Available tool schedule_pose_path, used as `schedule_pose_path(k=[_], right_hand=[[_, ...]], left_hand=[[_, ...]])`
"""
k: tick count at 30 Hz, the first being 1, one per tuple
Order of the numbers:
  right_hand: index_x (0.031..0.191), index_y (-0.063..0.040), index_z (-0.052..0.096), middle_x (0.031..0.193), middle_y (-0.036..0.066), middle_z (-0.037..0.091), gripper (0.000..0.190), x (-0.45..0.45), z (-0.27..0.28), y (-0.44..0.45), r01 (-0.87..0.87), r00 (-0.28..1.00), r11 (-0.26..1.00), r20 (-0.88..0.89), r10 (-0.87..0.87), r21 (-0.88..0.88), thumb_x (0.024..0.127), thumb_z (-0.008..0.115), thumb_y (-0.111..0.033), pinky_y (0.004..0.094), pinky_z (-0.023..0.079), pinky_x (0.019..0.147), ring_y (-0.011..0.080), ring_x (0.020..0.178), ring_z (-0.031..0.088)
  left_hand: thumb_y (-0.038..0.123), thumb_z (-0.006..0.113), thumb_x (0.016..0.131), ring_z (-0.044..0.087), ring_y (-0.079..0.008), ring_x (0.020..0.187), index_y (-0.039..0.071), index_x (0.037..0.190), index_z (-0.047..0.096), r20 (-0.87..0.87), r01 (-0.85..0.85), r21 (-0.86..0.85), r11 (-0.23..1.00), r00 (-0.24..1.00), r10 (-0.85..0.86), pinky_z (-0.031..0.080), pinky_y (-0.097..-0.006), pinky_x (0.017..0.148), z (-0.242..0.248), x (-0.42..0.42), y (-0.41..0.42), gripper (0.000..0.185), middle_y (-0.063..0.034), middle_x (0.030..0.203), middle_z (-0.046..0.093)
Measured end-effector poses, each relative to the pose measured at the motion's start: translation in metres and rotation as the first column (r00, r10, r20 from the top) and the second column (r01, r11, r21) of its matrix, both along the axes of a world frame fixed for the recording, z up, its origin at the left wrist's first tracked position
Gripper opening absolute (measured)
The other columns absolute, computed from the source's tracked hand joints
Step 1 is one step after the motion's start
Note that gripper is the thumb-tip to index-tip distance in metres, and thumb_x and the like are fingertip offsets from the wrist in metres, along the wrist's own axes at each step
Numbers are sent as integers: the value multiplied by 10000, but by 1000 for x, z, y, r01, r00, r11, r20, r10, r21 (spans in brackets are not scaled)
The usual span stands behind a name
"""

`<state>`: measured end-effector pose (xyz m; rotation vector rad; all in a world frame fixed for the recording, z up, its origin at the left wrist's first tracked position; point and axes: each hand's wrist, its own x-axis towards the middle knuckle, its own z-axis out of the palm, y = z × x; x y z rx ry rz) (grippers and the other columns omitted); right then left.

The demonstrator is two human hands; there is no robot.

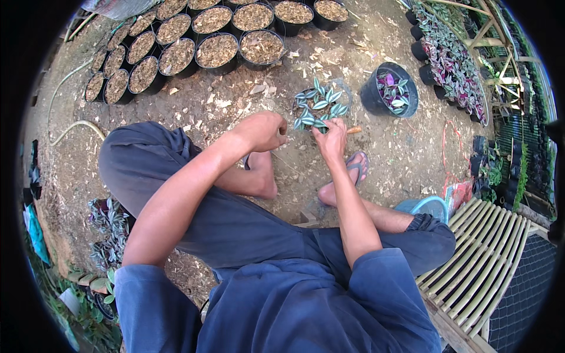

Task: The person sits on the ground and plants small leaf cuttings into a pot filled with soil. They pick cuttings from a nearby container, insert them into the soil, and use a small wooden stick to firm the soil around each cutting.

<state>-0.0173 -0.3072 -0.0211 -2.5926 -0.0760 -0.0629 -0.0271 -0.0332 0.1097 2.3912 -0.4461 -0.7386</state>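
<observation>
A pot of silver-striped green tradescantia (321, 105) stands on the ground in front of me, its leaves ringing bare potting mix. At the near side of this plant, my right hand (331, 136) pinches a leafy stem between thumb and fingers. My left hand (264, 131) hangs left of the pot, apart from it, with curled fingers; whether anything small is in them is hidden. Just right of my right hand lies a brown handle (354, 130), its other end out of sight. Farther right, a black bucket-like pot (368, 95) contains purple and green tradescantia cuttings (395, 95).
Several black pots of woodchip-like mix (216, 50) stand in rows at upper left. Potted tradescantias (454, 70) line the right side near bamboo framing. A bamboo slat bench (474, 260) and blue bucket (430, 207) are at lower right. A hose (55, 106) curves at left.
</observation>
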Motion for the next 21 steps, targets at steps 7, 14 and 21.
schedule_pose_path(k=[7, 14, 21], right_hand=[[1159, -58, 815, 1210, 167, 646, 386, 2, 18, -5, -97, 993, 995, -69, 97, 7, 828, 805, -257, 497, 479, 1077, 376, 1202, 601], [1301, -196, 811, 1365, 159, 582, 413, 16, 39, -14, -264, 950, 958, -201, 240, -107, 930, 660, -295, 552, 414, 1127, 356, 1326, 528], [1284, -188, 819, 1405, 134, 597, 377, 30, 47, -21, -414, 908, 877, -172, 381, -243, 949, 667, -270, 529, 411, 1134, 341, 1334, 526]], left_hand=[[284, 780, 888, 773, -417, 1022, 45, 1250, 789, -131, -357, -115, 927, 930, 342, 597, -476, 959, -76, -29, -79, 434, -271, 1052, 792], [206, 718, 847, 765, -384, 886, 41, 1501, 633, -240, -763, -221, 607, 646, 725, 587, -501, 883, -116, -52, -148, 679, -226, 867, 762], [192, 666, 858, 747, -428, 823, 36, 1571, 570, -110, -698, -247, 673, 710, 696, 582, -531, 839, -125, -55, -154, 736, -248, 824, 742]])
